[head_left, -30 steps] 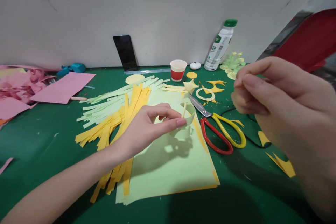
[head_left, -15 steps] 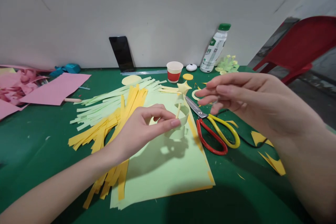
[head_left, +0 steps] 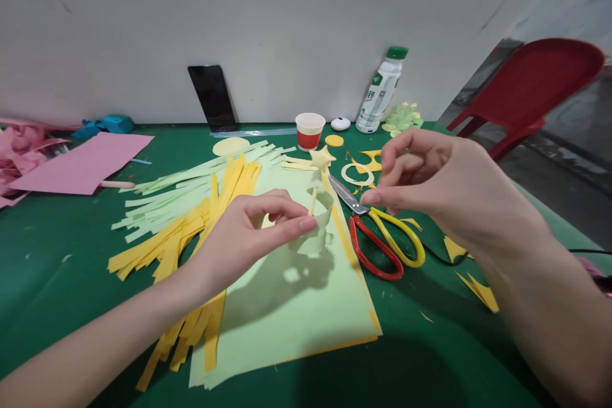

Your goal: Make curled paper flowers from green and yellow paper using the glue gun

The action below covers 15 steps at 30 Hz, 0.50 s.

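- Above the pale green sheets point(head_left: 287, 328), in the head view, the left hand point(head_left: 246, 229) pinches a thin stick point(head_left: 313, 201) between thumb and fingertips; a green paper curl point(head_left: 327, 209) loops just beside it.
- A pale yellow star point(head_left: 322, 157) shows just above; whether it is joined to the stick, I cannot tell.
- The right hand point(head_left: 444, 182), near the scissors point(head_left: 351, 199), has loosely bent fingers and its thumb apart from the forefinger, with nothing visible between.
- On the tabletop point(head_left: 57, 290), yellow strips point(head_left: 234, 182) lie partly behind the left forearm, green strips point(head_left: 201, 167) beyond.
- The step in hand seems to be shaping the curl around the stick; continuing would call for a steady left pinch and a light right-hand grip on the paper.
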{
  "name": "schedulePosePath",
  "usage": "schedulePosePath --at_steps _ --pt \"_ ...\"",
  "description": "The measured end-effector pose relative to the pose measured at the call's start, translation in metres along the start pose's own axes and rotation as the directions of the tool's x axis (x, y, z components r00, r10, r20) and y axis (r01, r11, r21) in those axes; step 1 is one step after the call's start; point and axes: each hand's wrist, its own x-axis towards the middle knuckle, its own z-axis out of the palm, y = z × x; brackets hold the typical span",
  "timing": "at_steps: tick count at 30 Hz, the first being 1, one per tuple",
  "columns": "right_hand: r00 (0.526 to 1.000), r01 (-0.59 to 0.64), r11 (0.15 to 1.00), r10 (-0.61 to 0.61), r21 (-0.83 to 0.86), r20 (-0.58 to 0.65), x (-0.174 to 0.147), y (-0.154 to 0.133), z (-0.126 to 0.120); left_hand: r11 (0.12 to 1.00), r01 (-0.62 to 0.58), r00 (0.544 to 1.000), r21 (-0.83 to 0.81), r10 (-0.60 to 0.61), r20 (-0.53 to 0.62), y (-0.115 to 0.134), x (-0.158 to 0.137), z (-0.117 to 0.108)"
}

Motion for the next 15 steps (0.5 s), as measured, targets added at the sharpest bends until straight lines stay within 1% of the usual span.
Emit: schedulePosePath --at_steps 2,6,9,15 --pt "1.000 0.019 1.000 -0.019 0.009 0.010 0.0004 0.0000 0.0001 1.000 0.003 1.000 0.005 -0.003 0.000 0.0005 0.0002 -0.0002" --pt "0.991 0.045 0.998 -0.049 0.033 0.122 0.0003 0.0006 -0.0011 1.000 0.013 1.000 0.013 -0.013 0.001 0.0017 0.0004 -0.0007" --pt "0.982 0.021 0.997 -0.034 0.071 0.184 0.0008 0.0013 -0.0015 1.000 0.015 1.000 0.007 -0.015 0.005 0.0021 0.0000 -0.0010" --pt "0.976 -0.043 0.990 0.013 0.132 0.218 0.0045 0.0049 -0.0021 1.000 0.006 1.000 0.004 -0.006 0.012 0.0022 -0.0020 -0.0008"
